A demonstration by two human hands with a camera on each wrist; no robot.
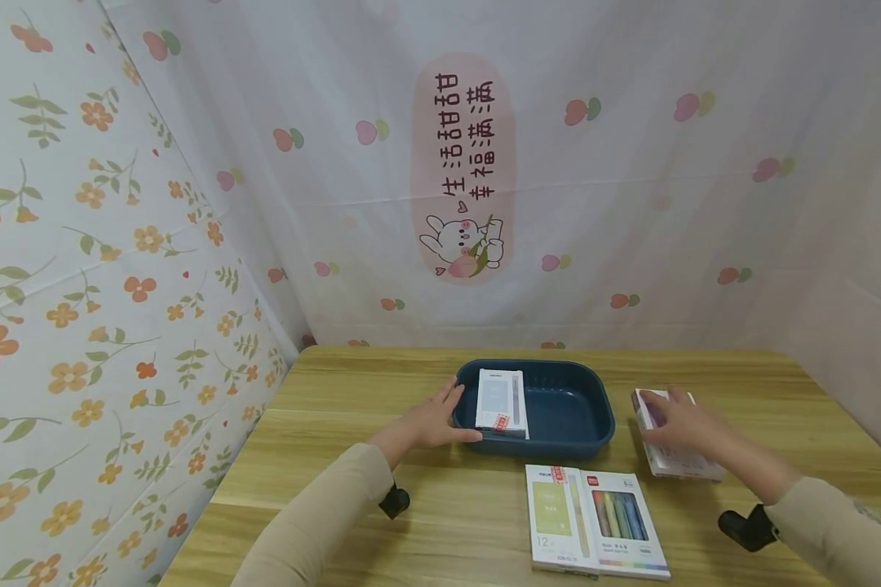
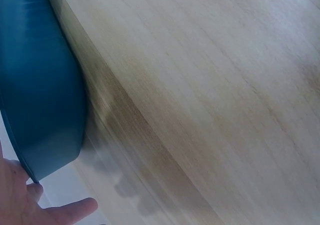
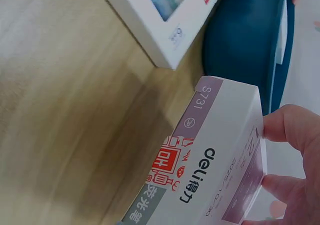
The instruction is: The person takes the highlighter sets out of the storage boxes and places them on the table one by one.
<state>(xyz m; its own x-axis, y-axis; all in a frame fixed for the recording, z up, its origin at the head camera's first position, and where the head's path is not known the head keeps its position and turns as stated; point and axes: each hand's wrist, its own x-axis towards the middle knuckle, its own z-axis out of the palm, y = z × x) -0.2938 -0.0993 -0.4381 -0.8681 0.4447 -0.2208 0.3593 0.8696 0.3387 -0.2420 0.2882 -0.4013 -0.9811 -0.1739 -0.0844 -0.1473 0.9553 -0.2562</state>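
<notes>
A dark blue tray (image 1: 568, 408) stands toward the back of the table, with a white-and-blue box (image 1: 501, 398) inside its left part. My left hand (image 1: 435, 417) rests at the tray's left end, fingers spread along the rim; the left wrist view shows one finger (image 2: 75, 211) standing straight, off the wall. To the right of the tray, my right hand (image 1: 679, 420) holds a white-and-purple box of highlighters (image 3: 220, 160) marked deli. Its bent fingertips lie on the box's purple-printed face, and the hand covers much of that box in the head view.
In front of the tray lie a yellow-green box (image 1: 554, 514) and, touching it, a white box with a window of coloured sticks (image 1: 624, 518). A patterned curtain (image 1: 609, 204) hangs behind the wooden table (image 1: 367, 383), and a floral one (image 1: 117, 326) along its left.
</notes>
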